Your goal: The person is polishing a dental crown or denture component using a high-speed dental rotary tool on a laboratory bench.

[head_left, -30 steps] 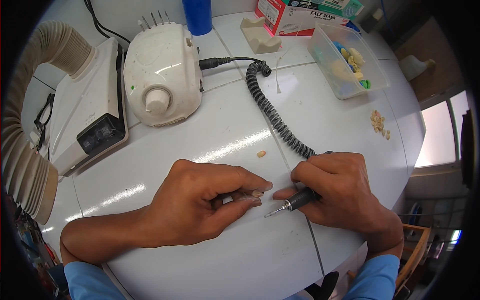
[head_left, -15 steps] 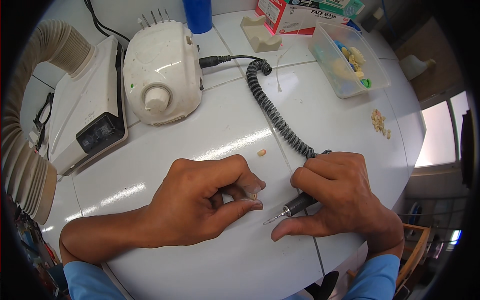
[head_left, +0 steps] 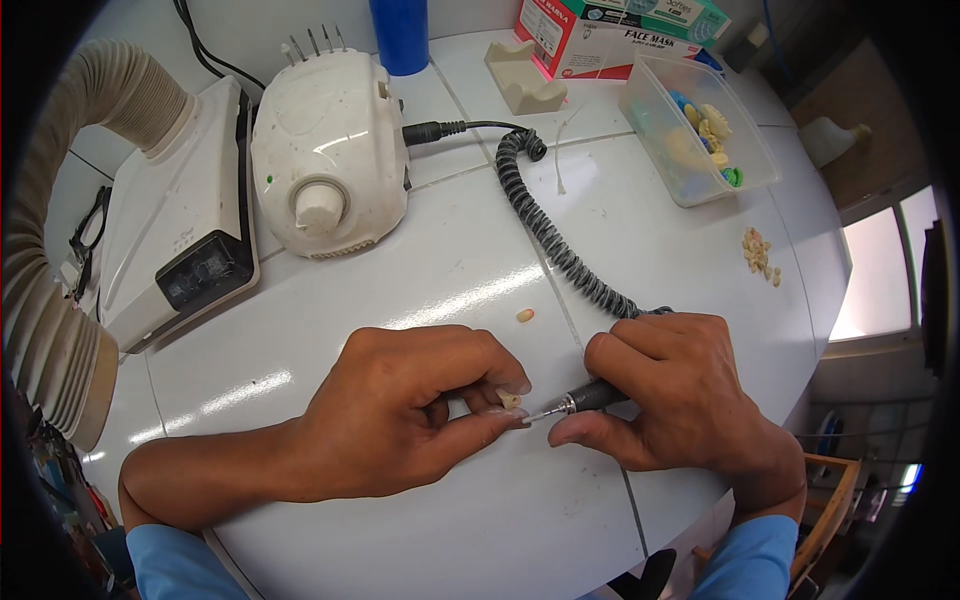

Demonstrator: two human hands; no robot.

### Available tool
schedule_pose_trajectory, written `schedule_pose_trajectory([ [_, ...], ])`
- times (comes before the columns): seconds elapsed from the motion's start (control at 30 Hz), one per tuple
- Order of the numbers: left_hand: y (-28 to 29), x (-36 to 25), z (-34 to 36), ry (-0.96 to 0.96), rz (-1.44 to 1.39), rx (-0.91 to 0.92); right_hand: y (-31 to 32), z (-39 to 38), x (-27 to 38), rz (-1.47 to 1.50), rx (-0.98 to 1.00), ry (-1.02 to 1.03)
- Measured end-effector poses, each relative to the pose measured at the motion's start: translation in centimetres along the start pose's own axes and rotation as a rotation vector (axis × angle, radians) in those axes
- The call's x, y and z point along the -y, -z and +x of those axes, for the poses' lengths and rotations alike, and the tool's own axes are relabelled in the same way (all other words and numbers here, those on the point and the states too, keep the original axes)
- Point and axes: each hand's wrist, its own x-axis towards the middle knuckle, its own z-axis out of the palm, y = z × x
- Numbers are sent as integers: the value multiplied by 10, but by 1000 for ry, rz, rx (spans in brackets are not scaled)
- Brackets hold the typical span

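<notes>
Between the thumb and fingertips of my left hand [head_left: 410,420] is a small cream tooth-like piece [head_left: 508,401], dusted with white powder. My right hand [head_left: 675,400] grips a black rotary handpiece [head_left: 590,397], its thumb angled down below the barrel. The metal bit [head_left: 542,413] reaches to my left fingertips, at or very near the piece; contact is unclear. A coiled cord [head_left: 560,250] runs from the handpiece to a white control unit [head_left: 325,130]. A loose cream-and-pink piece [head_left: 525,316] lies on the white tiled table [head_left: 680,270] above my hands.
At left stands a white machine [head_left: 170,230] with a ribbed hose [head_left: 45,250]. At the back are a blue cylinder [head_left: 398,30], a beige holder [head_left: 523,85] and mask boxes [head_left: 600,50]. At right are a clear tub [head_left: 700,140] with several colored pieces and a small tooth-like pile [head_left: 757,250].
The handpiece's bit has moved left and up toward my left fingertips. My right thumb has dropped below the barrel, and my left fingers have curled more around the small piece.
</notes>
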Motion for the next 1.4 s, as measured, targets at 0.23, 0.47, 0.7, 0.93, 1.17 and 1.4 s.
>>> schedule_pose_trajectory([
  [0.23, -2, 2, -1, -10, 3, -11, -2, -1, -2, -22, -20, -48],
  [0.47, 4, -3, 0, 60, 14, 52, -2, 0, -2, -13, -15, -49],
  [0.7, 1, 3, -2, 52, -54, 77, -7, 1, 1, 11, -52, 10],
  [0.93, 3, -2, -1, 69, -28, 114, -9, 0, 1, 4, -58, -17],
  [1.17, 2, 0, -2, 73, -24, 115, -8, 1, 2, -3, -34, -25],
  [1.4, 2, 0, -2, 84, -37, 124, -7, 1, 2, -7, -28, -20],
])
